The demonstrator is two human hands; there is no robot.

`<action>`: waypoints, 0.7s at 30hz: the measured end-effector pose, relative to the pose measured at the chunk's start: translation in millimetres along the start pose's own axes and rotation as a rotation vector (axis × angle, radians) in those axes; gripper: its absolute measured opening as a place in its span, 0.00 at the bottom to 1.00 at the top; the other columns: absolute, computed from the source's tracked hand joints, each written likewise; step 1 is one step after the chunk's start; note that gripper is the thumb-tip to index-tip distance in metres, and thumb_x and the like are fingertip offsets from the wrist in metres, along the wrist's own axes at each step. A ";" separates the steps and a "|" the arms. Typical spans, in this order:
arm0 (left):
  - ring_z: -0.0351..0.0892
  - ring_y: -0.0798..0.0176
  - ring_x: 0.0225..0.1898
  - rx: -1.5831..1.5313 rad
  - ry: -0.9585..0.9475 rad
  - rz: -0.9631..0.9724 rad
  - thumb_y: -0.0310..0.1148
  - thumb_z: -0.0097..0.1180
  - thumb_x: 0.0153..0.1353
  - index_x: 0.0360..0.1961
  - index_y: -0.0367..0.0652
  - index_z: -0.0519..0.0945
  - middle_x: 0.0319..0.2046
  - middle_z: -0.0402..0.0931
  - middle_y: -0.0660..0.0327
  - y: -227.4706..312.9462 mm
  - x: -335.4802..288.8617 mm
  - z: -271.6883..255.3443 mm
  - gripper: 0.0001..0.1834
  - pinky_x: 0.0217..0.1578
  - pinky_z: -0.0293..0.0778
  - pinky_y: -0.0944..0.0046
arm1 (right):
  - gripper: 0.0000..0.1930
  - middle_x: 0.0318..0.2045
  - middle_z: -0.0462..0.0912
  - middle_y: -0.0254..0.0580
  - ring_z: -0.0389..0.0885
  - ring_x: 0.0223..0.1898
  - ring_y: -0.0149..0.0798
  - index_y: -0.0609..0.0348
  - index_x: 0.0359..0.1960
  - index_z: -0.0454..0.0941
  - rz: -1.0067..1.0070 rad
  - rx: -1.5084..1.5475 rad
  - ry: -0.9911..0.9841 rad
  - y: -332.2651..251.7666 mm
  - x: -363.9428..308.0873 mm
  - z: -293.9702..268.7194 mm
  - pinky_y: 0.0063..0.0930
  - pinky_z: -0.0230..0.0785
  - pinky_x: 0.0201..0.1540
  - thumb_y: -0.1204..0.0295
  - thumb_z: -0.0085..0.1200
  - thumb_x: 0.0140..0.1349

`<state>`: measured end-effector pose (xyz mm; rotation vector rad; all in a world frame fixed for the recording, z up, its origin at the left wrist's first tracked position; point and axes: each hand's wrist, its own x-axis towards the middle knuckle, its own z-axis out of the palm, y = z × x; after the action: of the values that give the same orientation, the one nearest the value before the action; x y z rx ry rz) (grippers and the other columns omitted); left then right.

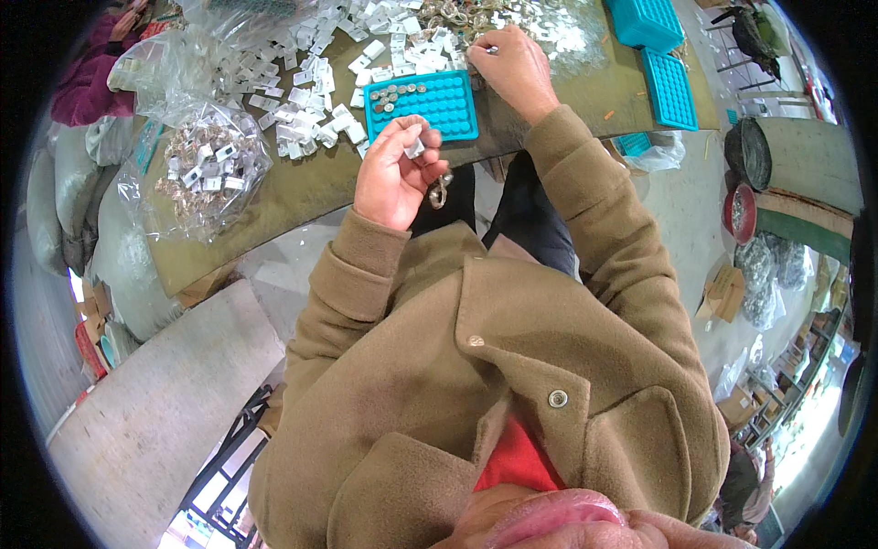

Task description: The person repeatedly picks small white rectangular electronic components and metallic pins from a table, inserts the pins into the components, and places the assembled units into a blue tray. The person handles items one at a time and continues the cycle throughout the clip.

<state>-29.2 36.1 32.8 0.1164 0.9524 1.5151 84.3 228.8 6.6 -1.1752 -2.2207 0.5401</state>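
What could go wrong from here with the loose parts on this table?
The left hand holds a white piece near the table's edge; if the grip slips, it might fall off.
The blue tray sits close to that edge, so a sleeve bump could spill its round pieces.
White blocks crowd the tray's left side and could get mixed in.

Left of me I've got bulging pale sacks (128,274), a co-worker in a purple top (84,87) at upper left, and a worn light-grey board (174,366) lower down. Right of me: black basin (752,154), red basin (739,215) near it, opened cardboard box (724,291) on the floor, clear plastic bags (776,265) just beside, cluttered shelving (786,384) further down, another person (754,485) at lower right. Dark bundle (752,41) on a metal-legged seat, upper right.
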 end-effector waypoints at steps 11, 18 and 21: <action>0.66 0.78 0.27 0.131 0.148 0.164 0.35 0.59 0.63 0.44 0.43 0.81 0.35 0.77 0.69 25.7 13.4 19.3 0.11 0.23 0.64 0.78 | 0.03 0.22 0.78 0.37 0.77 0.31 0.42 0.53 0.28 0.79 -0.600 0.201 0.024 -52.6 -24.4 -31.5 0.36 0.68 0.40 0.72 0.59 0.51; 0.64 0.79 0.24 -0.005 0.013 0.122 0.32 0.58 0.63 0.37 0.44 0.79 0.27 0.75 0.70 23.5 5.3 11.3 0.05 0.18 0.57 0.80 | 0.05 0.24 0.80 0.36 0.78 0.30 0.44 0.53 0.32 0.81 -0.681 0.183 -0.078 -67.3 -47.4 -42.1 0.34 0.69 0.38 0.69 0.60 0.54; 0.63 0.80 0.23 -0.043 -0.004 0.131 0.31 0.52 0.67 0.39 0.41 0.76 0.29 0.74 0.68 19.9 -2.2 10.8 0.05 0.16 0.55 0.79 | 0.09 0.29 0.84 0.38 0.82 0.31 0.39 0.56 0.38 0.83 -0.244 0.389 -0.189 -64.8 -51.5 -47.2 0.30 0.72 0.35 0.67 0.59 0.59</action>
<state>-38.0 41.9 53.0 0.1532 0.9225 1.6544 98.4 155.0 65.1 -0.6675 -2.2355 0.9592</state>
